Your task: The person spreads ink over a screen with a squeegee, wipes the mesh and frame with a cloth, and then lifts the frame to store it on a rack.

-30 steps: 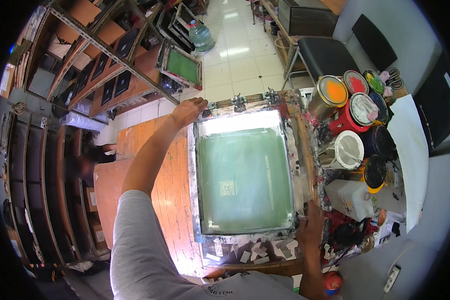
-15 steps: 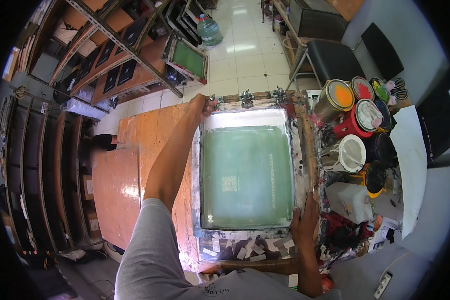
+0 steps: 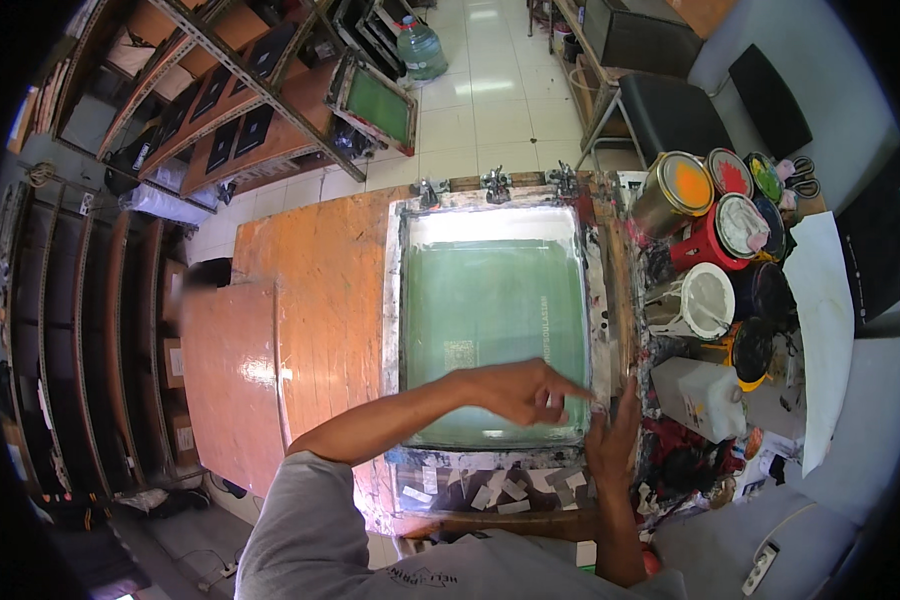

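Note:
A silk-screen frame [image 3: 582, 330] with green mesh lies flat on the wooden table [image 3: 320, 300], held at its far edge by three metal clamps [image 3: 495, 184]. Over the mesh's lower right part reaches my left hand [image 3: 530, 392], its index finger stretched toward the frame's right side and other fingers partly bent; I see nothing in it. My right hand [image 3: 613, 430] rests at the frame's lower right edge, fingers extended and spread, with no object visible in it. The two hands are close but seem apart. A faint square code pattern [image 3: 460, 354] shows in the mesh.
Ink cans [image 3: 682, 185], a white-rimmed tub [image 3: 707, 300] and a whitish jug [image 3: 705, 395] crowd the table's right side. Scissors [image 3: 802, 178] lie behind them. Tape pieces [image 3: 513, 490] cover the near edge. Shelving [image 3: 120, 330] stands left; a black chair [image 3: 670, 120] is far right.
My left hand has let go of the left clamp at the frame's far edge and swung toward me and right, over the mesh. My right hand has shifted slightly, its fingers now more spread.

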Action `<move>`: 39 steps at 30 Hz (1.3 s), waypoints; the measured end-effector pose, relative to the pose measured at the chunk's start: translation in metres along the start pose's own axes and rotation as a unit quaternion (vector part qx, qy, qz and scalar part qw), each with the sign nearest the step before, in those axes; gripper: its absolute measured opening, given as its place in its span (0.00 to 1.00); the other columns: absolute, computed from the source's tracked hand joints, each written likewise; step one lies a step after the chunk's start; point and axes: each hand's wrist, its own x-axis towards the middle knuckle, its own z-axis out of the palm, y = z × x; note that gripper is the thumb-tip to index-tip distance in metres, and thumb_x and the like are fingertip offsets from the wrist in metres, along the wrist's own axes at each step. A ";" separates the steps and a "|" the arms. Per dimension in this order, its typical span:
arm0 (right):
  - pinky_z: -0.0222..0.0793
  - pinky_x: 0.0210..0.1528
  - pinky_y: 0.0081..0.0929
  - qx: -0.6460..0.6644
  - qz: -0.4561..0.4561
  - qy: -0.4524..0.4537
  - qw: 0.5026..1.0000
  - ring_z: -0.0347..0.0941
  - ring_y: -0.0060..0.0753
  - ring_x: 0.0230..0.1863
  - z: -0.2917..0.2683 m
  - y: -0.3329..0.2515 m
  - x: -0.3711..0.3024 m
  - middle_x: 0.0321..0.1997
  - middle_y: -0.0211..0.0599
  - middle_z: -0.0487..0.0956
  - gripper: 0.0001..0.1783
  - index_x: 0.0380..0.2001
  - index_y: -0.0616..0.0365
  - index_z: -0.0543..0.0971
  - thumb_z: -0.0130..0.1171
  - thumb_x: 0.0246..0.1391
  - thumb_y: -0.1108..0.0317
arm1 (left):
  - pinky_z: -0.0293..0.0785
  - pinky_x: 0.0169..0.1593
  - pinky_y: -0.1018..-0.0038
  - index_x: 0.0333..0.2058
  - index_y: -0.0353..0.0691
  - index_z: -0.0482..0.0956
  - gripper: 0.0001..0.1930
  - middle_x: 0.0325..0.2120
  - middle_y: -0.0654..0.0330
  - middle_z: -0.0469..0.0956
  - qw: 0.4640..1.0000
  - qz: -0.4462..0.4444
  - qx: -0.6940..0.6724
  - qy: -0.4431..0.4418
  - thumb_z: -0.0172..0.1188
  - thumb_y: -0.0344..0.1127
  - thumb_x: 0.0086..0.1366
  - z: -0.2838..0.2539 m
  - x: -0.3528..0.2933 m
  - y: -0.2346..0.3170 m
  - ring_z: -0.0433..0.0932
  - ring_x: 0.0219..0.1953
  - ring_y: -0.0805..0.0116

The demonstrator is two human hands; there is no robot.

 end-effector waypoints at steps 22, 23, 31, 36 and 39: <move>0.52 0.67 0.53 -0.004 -0.078 -0.020 0.997 0.62 0.65 0.63 0.005 0.009 0.008 0.64 0.64 0.66 0.38 0.66 0.72 0.59 0.57 0.54 0.69 | 0.79 0.46 0.59 0.38 0.37 0.84 0.11 0.37 0.46 0.83 0.725 -0.302 0.462 0.412 0.56 0.34 0.61 -0.210 0.096 -0.081 0.83 0.42 0.50; 0.52 0.67 0.53 -0.001 -0.086 -0.015 0.996 0.62 0.65 0.63 0.006 0.011 0.008 0.64 0.64 0.66 0.38 0.66 0.72 0.59 0.57 0.55 0.69 | 0.79 0.47 0.61 0.38 0.38 0.84 0.11 0.40 0.48 0.83 0.723 -0.322 0.440 0.425 0.57 0.33 0.59 -0.207 0.097 -0.076 0.83 0.44 0.52; 0.52 0.67 0.54 -0.002 -0.108 0.003 0.994 0.61 0.64 0.64 0.000 0.001 0.010 0.65 0.64 0.65 0.36 0.67 0.71 0.58 0.54 0.60 0.64 | 0.62 0.16 0.71 0.30 0.35 0.71 0.06 0.24 0.49 0.80 0.551 -0.156 -0.483 0.662 0.46 0.30 0.63 -0.247 0.106 -0.120 0.69 0.15 0.68; 0.52 0.67 0.55 -0.003 -0.090 0.033 0.995 0.61 0.66 0.64 -0.001 -0.002 0.009 0.65 0.64 0.65 0.37 0.67 0.72 0.57 0.53 0.61 0.63 | 0.55 0.14 0.76 0.42 0.35 0.64 0.11 0.24 0.46 0.80 0.636 -0.085 -0.448 0.622 0.41 0.26 0.59 -0.206 0.081 -0.113 0.62 0.12 0.72; 0.52 0.67 0.55 -0.002 -0.070 0.017 0.997 0.61 0.67 0.64 -0.003 -0.005 0.009 0.65 0.65 0.65 0.36 0.67 0.71 0.57 0.53 0.61 0.62 | 0.55 0.14 0.77 0.48 0.34 0.61 0.18 0.25 0.46 0.80 0.628 -0.021 -0.397 0.669 0.41 0.25 0.58 -0.184 0.065 -0.104 0.61 0.12 0.72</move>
